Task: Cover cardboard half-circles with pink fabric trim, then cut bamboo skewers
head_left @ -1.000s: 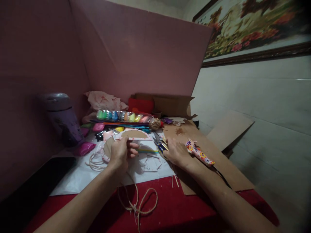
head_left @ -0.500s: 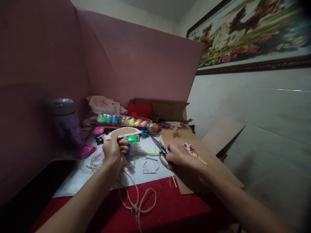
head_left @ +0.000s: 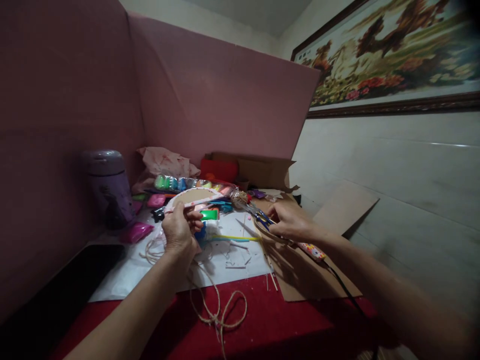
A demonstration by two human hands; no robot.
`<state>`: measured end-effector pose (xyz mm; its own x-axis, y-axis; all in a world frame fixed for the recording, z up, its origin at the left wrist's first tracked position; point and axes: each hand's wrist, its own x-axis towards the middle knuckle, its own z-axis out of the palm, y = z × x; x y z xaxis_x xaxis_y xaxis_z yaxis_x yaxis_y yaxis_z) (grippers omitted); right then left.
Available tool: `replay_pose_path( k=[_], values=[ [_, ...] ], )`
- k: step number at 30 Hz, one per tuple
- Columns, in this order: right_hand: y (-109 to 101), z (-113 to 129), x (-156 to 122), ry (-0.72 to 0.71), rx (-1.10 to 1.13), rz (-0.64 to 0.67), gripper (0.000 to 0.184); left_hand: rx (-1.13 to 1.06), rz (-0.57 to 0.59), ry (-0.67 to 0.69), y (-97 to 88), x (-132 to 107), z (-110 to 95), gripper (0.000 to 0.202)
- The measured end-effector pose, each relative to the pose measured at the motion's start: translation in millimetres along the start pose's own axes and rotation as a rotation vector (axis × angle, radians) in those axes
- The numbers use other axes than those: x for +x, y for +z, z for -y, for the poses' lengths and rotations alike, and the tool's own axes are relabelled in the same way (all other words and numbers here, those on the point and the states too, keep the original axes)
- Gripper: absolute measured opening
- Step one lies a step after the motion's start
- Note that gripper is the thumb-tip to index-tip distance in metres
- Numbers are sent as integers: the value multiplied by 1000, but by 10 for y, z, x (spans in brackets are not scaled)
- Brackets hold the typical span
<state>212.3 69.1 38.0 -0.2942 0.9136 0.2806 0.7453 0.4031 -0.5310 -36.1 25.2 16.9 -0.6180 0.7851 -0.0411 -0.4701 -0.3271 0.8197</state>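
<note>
My left hand (head_left: 182, 230) is closed on the rim of a round cardboard disc (head_left: 195, 196) with a pink-and-white edge, holding it tilted above the white paper (head_left: 150, 270). My right hand (head_left: 291, 222) is lifted over the brown cardboard sheet (head_left: 318, 280) and is closed on a pair of scissors (head_left: 262, 219), blades pointing left and up. A green packet (head_left: 209, 215) lies just right of my left fingers. A dotted, colourful stick-shaped piece (head_left: 312, 250) lies under my right wrist.
A purple lidded flask (head_left: 107, 187) stands at the left. A strip of coloured clay packets (head_left: 191, 183), a twine ball (head_left: 239, 196) and an open carton (head_left: 258, 170) sit at the back. Loose twine (head_left: 221, 312) lies on the red cloth. Pink boards wall the back and left.
My right hand closed on the scissors and lifted them off the table, moving up and right. My left hand raised the disc slightly; the green packet came into view beneath it.
</note>
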Motion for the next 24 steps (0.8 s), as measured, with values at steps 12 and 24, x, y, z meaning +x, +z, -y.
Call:
replay_pose_path(
  k=[12,24],
  values=[
    [901,393,955,-457,-391,228,37,-5,50,74,-19,-18,98,13],
    [610,-215,975,-236,-498,143,21,64,32,-26,3,-41,151,18]
  ],
)
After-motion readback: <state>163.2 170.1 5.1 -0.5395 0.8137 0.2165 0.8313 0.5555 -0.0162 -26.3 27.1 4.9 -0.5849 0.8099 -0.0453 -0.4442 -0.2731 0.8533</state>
